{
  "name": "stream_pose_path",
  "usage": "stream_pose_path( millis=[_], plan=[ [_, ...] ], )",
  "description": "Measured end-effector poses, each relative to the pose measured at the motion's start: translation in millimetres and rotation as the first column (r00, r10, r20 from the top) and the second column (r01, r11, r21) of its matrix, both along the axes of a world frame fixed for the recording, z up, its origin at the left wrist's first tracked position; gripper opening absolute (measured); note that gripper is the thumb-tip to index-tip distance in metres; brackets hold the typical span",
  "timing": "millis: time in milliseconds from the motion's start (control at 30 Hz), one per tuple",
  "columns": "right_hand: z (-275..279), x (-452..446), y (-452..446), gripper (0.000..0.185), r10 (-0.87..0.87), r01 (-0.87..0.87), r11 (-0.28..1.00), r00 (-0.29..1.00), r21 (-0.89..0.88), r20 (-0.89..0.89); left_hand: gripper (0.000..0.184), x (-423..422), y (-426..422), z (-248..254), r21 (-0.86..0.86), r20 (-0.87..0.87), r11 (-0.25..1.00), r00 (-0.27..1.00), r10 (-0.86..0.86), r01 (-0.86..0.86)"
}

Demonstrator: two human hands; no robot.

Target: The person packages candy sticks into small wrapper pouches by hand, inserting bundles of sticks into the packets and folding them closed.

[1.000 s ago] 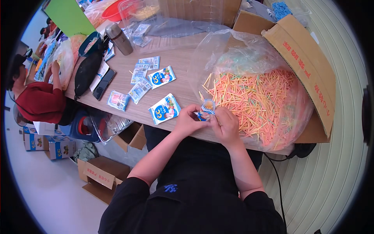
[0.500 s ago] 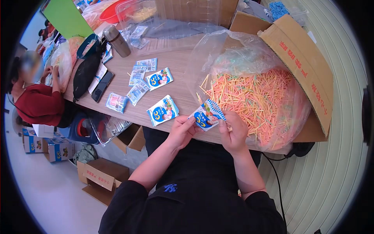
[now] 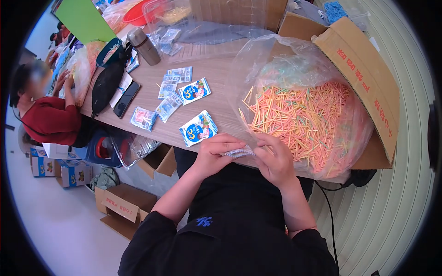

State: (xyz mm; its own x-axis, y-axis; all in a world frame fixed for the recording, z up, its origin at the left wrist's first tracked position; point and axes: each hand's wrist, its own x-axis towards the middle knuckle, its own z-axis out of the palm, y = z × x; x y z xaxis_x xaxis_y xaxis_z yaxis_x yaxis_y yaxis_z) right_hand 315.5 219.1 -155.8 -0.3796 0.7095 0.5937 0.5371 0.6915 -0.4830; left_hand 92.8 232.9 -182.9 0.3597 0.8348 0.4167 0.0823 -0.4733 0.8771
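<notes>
"CC" on packet [image 3: 198,129], Chinese characters [image 3: 383,117] on carton [image 3: 363,80]

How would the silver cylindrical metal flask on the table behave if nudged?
Given its metallic sheen, the silver cylindrical flask is likely stiff-walled. Standing tall and narrow, it could tip. Its round body would probably roll once down.

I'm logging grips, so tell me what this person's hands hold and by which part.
The left hand holds a small blue-and-white plastic packet by its left end; the right hand is at the other end, its exact hold unclear.
</notes>
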Motion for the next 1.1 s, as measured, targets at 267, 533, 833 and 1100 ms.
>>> stream_pose_path(
  millis=[267, 533, 833, 1100],
  plan=[
    [-29.2, 1.3, -8.7, 0.016, -0.065, 0.07, 0.982, 0.997, -0.174, 0.032, 0.026, 9.3, -9.6, -22.7, -0.139, -0.036, 0.99, 0.999, 0.022, -0.027],
    [-44.5, 1.3, -16.4, 0.025, -0.108, 0.093, 0.971, 0.992, -0.221, -0.06, 0.019, -0.8, -14.2, -3.8, -0.224, -0.017, 0.974, 1.0, 0.018, -0.021],
    [-84.1, 5.5, -21.5, 0.035, -0.225, 0.217, 0.97, 0.972, -0.107, -0.064, 0.023, -166.2, 36.5, 20.4, 0.118, 0.004, 0.572, 0.576, 0.817, -0.812],
    [-85.2, 4.8, -21.5, 0.035, -0.234, 0.228, 0.969, 0.971, -0.092, -0.054, 0.025, -230.7, 45.9, -52.5, 0.614, -0.301, 0.468, 0.36, 0.883, -0.635]
  ],
)
